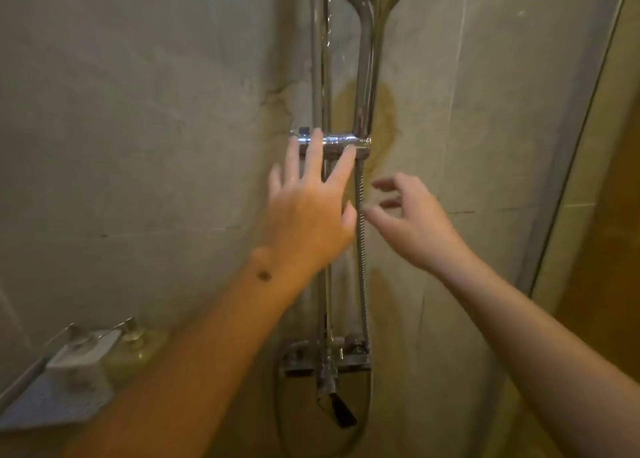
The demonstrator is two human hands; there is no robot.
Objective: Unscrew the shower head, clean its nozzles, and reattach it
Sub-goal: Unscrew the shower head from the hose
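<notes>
- The shower head [369, 14] sits in the slider bracket [341, 141] on the chrome riser rail [320, 77], its handle pointing down and its face cut off by the top edge of the view; the ribbed metal hose [362, 250] hangs from the base of the handle.
- Progress, as judged from this arrangement: the head is mounted and joined to the hose; unscrewing has not begun; cleaning of the nozzles and reattachment both remain.
- The left hand [308, 215] is spread flat with straight fingers; the fingertips rest on the bracket and it grips nothing.
- The right hand [405, 215] hovers just beside the hose with loosely curled fingers — thumb and forefinger apart, nothing held; contact with the hose cannot be confirmed.
- Below, the mixer valve [325, 357] is fixed to the tiled wall [138, 111]; a wall shelf [52, 388] stands at lower left — its contents are too blurred to identify.
</notes>
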